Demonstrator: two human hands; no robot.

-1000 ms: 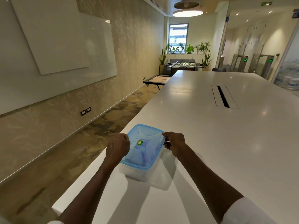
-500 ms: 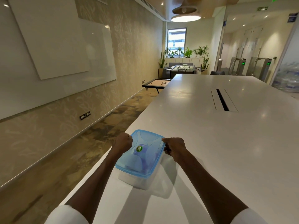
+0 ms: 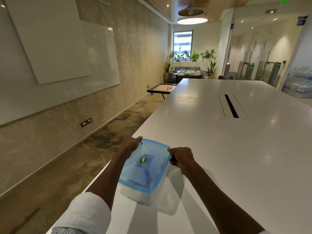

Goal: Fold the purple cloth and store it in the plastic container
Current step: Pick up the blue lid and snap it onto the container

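A clear plastic container (image 3: 140,195) with a blue see-through lid (image 3: 145,168) stands near the left edge of the white table (image 3: 236,157). A green sticker marks the lid's middle. Through the lid a purple-blue shape shows, the cloth (image 3: 152,173) inside. My left hand (image 3: 131,145) rests on the lid's far left corner with the thumb stretched along the rim. My right hand (image 3: 181,157) grips the lid's right far corner with curled fingers.
The table's left edge runs just beside the container, with carpeted floor below. A cable slot (image 3: 231,108) lies in the table's middle. A small game table (image 3: 162,88) and a foosball table (image 3: 190,72) stand farther off. A whiteboard hangs on the left wall.
The view has tilted upward, so the container sits lower in frame. My left hand has slid from the lid's left side toward its far corner. My right hand stays on the right corner.
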